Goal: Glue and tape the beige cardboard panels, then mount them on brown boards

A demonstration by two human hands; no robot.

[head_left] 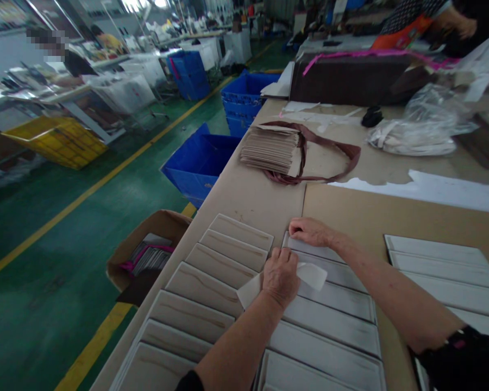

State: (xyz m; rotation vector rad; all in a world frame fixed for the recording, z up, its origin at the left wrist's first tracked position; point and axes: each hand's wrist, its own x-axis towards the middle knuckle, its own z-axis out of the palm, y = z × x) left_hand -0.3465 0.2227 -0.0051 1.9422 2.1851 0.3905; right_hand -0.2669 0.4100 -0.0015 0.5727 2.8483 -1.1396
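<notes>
My left hand (281, 278) is closed on a pale, thin piece of cloth or paper (313, 276), whose ends stick out on both sides of the fingers. It is over the left edge of the middle row of overlapping pale flat panels (330, 326). Farther up, my right hand (309, 232) has its fingers curled together at the far left corner of that row's top panel. Whatever those fingertips pinch, if anything, is hidden. To the left lies another overlapping row of panels (195, 309) with brownish streaks along their edges.
A third panel row (444, 266) lies at right. Beyond are a stack of beige pieces (269, 149), a brown strap (350, 155) and a plastic bag (415, 138). Blue bins (204, 163) and a carton (146, 233) stand beside the table's left edge. A co-worker's hand (458, 26) shows at far right.
</notes>
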